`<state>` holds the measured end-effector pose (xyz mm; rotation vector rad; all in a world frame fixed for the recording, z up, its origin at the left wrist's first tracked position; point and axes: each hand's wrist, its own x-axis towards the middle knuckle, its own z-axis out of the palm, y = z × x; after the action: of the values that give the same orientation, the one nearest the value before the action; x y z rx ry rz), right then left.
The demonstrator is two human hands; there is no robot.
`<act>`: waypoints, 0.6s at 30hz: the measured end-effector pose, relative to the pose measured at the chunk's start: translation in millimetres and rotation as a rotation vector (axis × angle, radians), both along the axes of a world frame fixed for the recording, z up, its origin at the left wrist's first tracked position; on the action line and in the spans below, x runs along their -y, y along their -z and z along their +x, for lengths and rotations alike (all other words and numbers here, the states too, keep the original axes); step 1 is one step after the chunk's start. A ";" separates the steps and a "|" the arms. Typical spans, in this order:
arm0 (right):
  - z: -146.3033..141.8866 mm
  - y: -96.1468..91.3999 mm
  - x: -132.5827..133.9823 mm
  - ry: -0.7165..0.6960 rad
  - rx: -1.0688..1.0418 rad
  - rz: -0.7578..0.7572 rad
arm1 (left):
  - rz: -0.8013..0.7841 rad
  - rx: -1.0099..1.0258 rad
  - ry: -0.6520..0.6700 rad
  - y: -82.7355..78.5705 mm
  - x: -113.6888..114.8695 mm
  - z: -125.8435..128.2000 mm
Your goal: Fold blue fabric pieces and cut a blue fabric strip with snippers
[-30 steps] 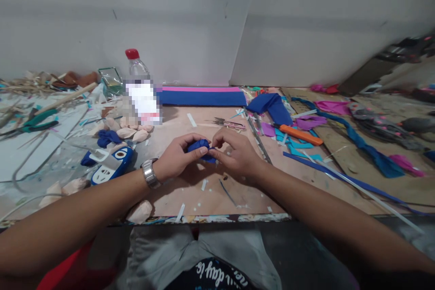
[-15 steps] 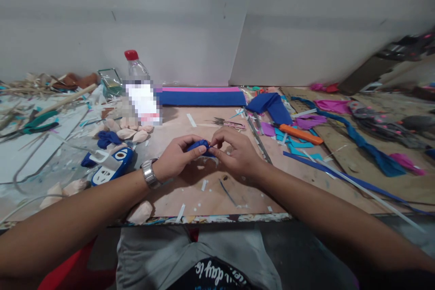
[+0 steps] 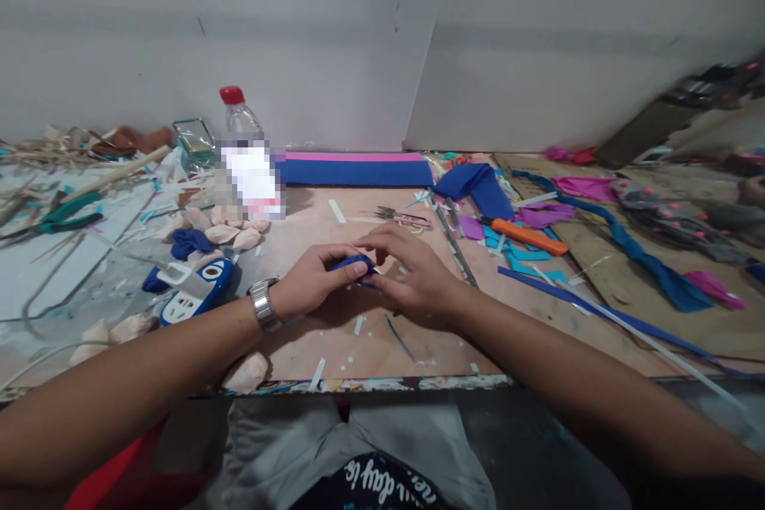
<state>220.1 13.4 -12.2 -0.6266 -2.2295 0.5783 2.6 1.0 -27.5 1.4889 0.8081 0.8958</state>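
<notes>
A small bunched piece of blue cloth [image 3: 352, 265] is pinched in my left hand [image 3: 311, 275], the thumb pressing on top of it. My right hand [image 3: 412, 271] closes on the cloth's right end, thumb below and curled fingers above. Part of the cloth is hidden behind the fingers of both hands. Just beyond them lie small pink-handled thread snips [image 3: 403, 217] on the board. A folded blue cloth strip [image 3: 358, 173] with a pink edge lies farther back.
Left of my arm are a blue-and-white power strip [image 3: 197, 292], several pale cloth pieces [image 3: 222, 234], green-handled pliers [image 3: 68, 215] and a red-capped bottle [image 3: 242, 118]. An orange utility knife [image 3: 529, 236] and cloth scraps lie right. The table edge [image 3: 364, 384] runs near my lap.
My right hand's fingers have shifted on the cloth and spread a little over its top. The cloth has turned slightly, and more of it is covered.
</notes>
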 end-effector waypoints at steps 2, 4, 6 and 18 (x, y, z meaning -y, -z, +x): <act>0.5 -1.5 1.1 -0.094 0.051 -0.018 | -0.012 -0.024 0.031 1.5 -0.6 -0.1; 1.0 -1.6 2.1 -0.119 0.082 -0.030 | -0.022 -0.047 0.051 3.0 -1.3 -0.6; 1.3 -0.8 2.6 -0.110 0.082 -0.033 | -0.037 -0.072 0.067 4.0 -1.8 -1.2; 2.1 6.6 -9.7 0.051 -0.007 0.093 | 0.015 -0.005 -0.011 2.9 -2.1 1.3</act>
<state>222.2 23.1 -18.8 -0.6309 -2.2130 0.4478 3.9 3.1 -30.4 1.5013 0.8160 0.9085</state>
